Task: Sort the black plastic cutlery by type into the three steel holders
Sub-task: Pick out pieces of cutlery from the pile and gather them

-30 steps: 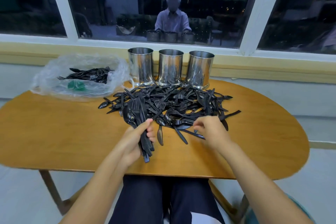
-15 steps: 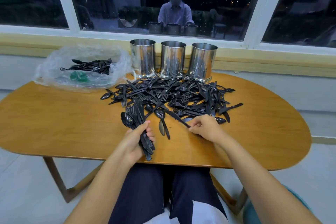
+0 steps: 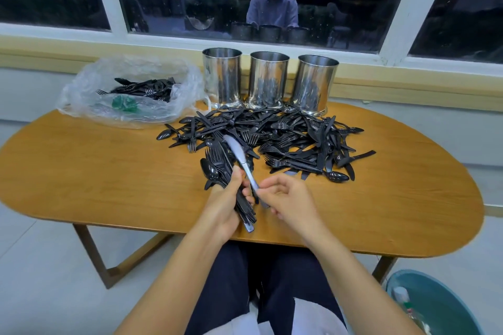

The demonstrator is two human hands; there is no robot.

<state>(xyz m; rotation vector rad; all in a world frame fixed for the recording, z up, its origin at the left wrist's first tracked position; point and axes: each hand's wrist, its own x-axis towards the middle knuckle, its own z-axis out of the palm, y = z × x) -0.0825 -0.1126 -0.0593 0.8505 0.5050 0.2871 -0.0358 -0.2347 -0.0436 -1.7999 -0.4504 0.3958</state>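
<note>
- The left hand point(image 3: 224, 205) is curled round a bundle point(image 3: 216, 168) of forks and spoons, above the near side of the table point(image 3: 81, 171).
- The right hand point(image 3: 292, 198) pinches the handle of a knife point(image 3: 239, 155), whose blade lies against that bundle.
- The loose pile point(image 3: 288, 139) lies just before the three steel holders point(image 3: 269, 79).
- A plastic bag point(image 3: 81, 90) at the far left holds more cutlery.

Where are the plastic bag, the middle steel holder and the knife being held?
plastic bag point(image 3: 87, 81), head view, its crinkled left wall.
middle steel holder point(image 3: 269, 81), head view, its front wall.
knife point(image 3: 239, 158), head view, its blade.
</note>
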